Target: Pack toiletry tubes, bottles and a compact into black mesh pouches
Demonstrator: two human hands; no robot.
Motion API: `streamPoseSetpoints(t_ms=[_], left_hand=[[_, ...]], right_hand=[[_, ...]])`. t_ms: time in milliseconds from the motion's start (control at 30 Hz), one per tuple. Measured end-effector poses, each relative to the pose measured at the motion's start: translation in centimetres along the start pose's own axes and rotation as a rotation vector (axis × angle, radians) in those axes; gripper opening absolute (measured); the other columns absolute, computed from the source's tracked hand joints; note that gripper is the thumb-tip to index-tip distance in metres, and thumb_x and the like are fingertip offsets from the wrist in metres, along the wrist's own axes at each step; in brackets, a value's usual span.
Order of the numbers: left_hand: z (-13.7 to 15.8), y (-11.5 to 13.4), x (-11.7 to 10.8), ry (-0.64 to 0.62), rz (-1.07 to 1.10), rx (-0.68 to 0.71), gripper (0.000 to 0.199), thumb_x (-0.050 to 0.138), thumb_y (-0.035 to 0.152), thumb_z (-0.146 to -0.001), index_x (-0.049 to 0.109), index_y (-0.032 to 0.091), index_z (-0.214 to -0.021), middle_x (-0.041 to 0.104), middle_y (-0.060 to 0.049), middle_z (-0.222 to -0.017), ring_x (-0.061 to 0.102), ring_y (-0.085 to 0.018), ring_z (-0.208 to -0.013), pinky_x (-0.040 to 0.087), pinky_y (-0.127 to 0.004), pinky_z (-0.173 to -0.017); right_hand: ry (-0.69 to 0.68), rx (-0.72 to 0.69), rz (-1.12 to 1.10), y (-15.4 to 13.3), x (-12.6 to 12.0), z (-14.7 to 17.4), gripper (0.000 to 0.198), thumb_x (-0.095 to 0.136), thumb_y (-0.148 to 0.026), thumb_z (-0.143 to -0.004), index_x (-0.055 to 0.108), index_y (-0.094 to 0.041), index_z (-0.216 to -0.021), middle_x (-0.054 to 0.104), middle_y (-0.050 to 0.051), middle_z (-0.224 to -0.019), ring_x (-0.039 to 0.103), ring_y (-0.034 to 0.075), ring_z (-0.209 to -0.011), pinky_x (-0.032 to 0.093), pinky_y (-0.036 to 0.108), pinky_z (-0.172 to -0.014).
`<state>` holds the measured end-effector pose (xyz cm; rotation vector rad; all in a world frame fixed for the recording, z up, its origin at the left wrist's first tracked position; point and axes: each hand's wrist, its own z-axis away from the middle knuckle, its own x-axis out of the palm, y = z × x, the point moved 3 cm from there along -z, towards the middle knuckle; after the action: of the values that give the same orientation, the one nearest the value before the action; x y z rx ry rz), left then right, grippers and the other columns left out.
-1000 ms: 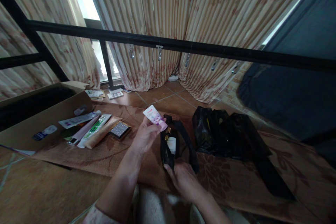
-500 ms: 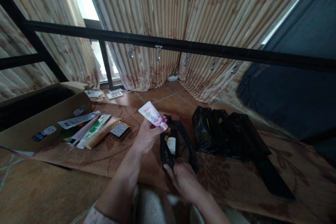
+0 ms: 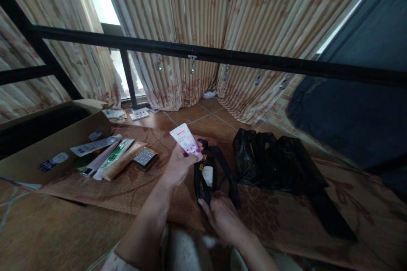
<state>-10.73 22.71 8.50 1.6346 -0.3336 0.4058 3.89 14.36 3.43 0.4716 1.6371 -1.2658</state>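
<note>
A white and pink squeeze tube (image 3: 187,139) is gripped in my left hand (image 3: 178,163), its broad end pointing up and away from me. The hand hovers at the left of a small black mesh bag (image 3: 227,173). My right hand (image 3: 221,213) is closed on the near edge of this bag, thumb on the outside. Through the bag's opening I see a container with a white label (image 3: 207,175) and something gold-coloured (image 3: 202,163) beside it. Left of my left hand lie a glittery square compact (image 3: 145,157), a tan tube (image 3: 125,161) and a green and white tube (image 3: 114,159).
A cardboard box (image 3: 73,135) stands at the left, with more tubes beside it. Black plastic bags (image 3: 276,161) sit to the right on the brown patterned cloth (image 3: 140,192). A dark metal rail (image 3: 210,54) crosses in front of the curtains (image 3: 197,8).
The tube has turned slightly in my left hand and tilts more upright, shifting a little to the right. My right hand and the mesh bag have stayed in place.
</note>
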Motion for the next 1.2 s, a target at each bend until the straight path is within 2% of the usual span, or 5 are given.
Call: streamPoseSetpoints(t_ms=[533,967,1200], left_hand=[[0.03,-0.40,-0.09,-0.064,-0.114,0.018,0.025,0.066,0.018,-0.073,0.064,0.016,-0.098,0.071,-0.007,-0.101,0.066,-0.021,-0.096,0.049,-0.031,-0.082],[0.03,-0.40,-0.15,-0.078,-0.177,0.000,0.023,0.067,0.025,-0.077,0.068,0.015,-0.097,0.074,-0.008,-0.097,0.068,-0.022,-0.091,0.050,-0.032,-0.078],[0.05,-0.51,-0.23,-0.093,-0.196,-0.001,0.024,0.068,0.029,-0.077,0.068,0.015,-0.097,0.074,-0.008,-0.098,0.068,-0.021,-0.088,0.050,-0.031,-0.076]], right_hand=[[-0.025,0.007,0.015,0.03,0.04,0.05,0.037,0.035,-0.034,-0.101,0.067,-0.016,-0.099,0.071,0.010,-0.093,0.065,0.022,-0.091,0.042,0.028,-0.078],[-0.027,0.025,0.001,0.08,0.17,0.04,0.036,0.036,-0.034,-0.101,0.067,-0.016,-0.102,0.071,0.010,-0.096,0.065,0.022,-0.092,0.042,0.028,-0.079],[-0.010,0.012,-0.007,-0.01,-0.05,0.05,0.035,0.037,-0.033,-0.101,0.067,-0.015,-0.097,0.071,0.010,-0.093,0.065,0.022,-0.090,0.043,0.028,-0.078]])
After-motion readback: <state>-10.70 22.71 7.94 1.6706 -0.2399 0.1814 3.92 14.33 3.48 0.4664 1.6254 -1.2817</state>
